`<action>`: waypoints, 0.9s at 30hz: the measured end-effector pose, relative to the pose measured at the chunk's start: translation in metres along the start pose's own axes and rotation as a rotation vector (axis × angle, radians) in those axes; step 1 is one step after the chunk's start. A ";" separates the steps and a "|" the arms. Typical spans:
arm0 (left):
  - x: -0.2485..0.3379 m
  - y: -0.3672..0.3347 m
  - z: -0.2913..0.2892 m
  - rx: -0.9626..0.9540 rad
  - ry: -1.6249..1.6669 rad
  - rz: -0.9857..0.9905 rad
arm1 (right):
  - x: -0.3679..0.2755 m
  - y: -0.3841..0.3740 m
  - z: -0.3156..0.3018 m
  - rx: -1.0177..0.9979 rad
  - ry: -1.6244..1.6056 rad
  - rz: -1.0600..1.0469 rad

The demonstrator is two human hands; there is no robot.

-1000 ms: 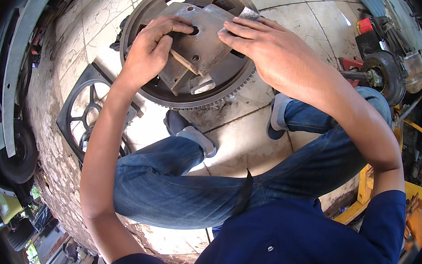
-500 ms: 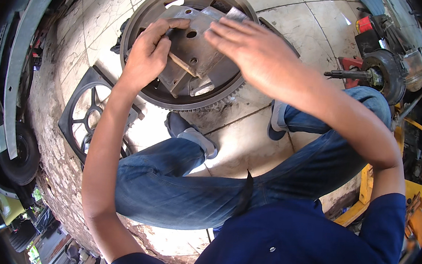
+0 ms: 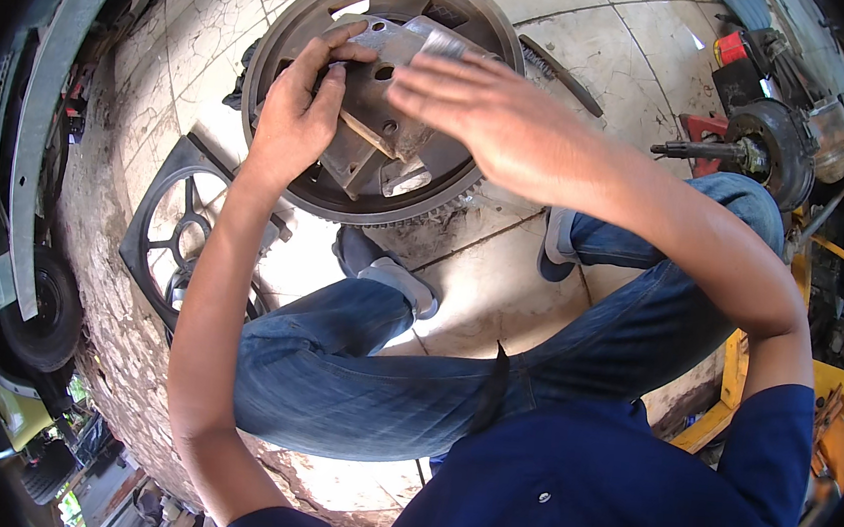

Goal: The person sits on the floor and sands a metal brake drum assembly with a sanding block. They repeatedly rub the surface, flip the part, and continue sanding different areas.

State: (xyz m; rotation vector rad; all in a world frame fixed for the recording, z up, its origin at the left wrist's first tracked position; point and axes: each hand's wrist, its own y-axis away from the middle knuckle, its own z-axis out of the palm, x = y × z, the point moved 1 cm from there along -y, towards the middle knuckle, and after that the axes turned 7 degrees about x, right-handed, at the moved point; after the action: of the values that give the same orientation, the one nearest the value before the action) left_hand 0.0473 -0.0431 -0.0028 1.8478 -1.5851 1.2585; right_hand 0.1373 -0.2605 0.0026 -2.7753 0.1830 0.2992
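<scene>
While the half-curled left hand (image 3: pixel 300 112) is touching the metal plate (image 3: pixel 361 90) rightward of its fingers, the flat-fingered right hand (image 3: pixel 495 119) is overlapping a grey pad (image 3: pixel 445 44), both grips unclear.

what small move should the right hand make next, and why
Probably a light stroke across the metal plate with the right hand: a grey piece shows beside that hand, and the left hand seems to steady the plate's edge.

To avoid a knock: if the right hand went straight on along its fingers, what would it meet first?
Probably the left hand, just across the metal plate. How high the right hand sits is unclear, so it may brush the plate first.
</scene>
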 end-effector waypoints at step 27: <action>0.021 -0.005 0.011 0.117 -0.102 -0.106 | -0.001 -0.004 -0.002 -0.012 -0.213 -0.004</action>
State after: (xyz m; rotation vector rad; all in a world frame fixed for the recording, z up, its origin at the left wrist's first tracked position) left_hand 0.0546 -0.0621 0.0099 2.0700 -1.4700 1.2519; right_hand 0.1370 -0.2568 0.0058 -2.7305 0.1234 0.5930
